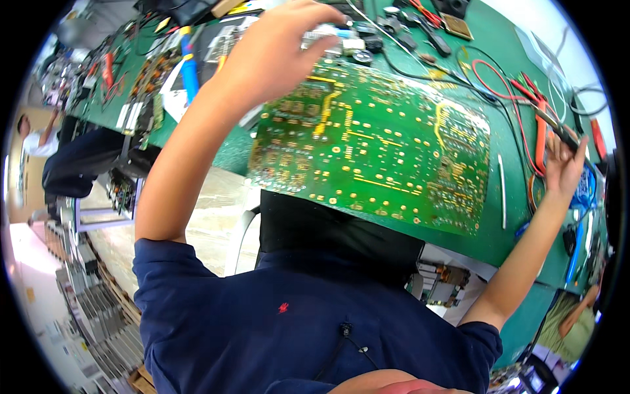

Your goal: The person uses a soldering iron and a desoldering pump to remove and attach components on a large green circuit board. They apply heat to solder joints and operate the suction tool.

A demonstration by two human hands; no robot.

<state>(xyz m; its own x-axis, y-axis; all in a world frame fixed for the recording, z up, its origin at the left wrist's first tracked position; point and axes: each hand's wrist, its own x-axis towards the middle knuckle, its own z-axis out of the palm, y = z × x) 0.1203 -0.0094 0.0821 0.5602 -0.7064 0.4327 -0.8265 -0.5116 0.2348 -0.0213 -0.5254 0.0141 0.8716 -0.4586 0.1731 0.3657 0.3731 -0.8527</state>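
A large green circuit board [387,154] with gold-coloured pads and traces lies on the green bench before me. My left hand [279,52] is above its far left corner, thumb and fingers apart, near a cluster of small black and white components [357,46]. Nothing shows between those fingers, though motion blurs them slightly. Out to the right, beyond the board, my right hand [566,167] is closed on a dark-handled, pen-shaped tool that looks like a soldering iron [556,126]. Its thin end points up and left, towards red leads.
A thin metal rod [503,190] lies right of the board. Red and black cables [502,79] and red-handled pliers [541,134] crowd the right side. A blue tool [189,65] and more boards [154,75] are at left. Other people are at both sides.
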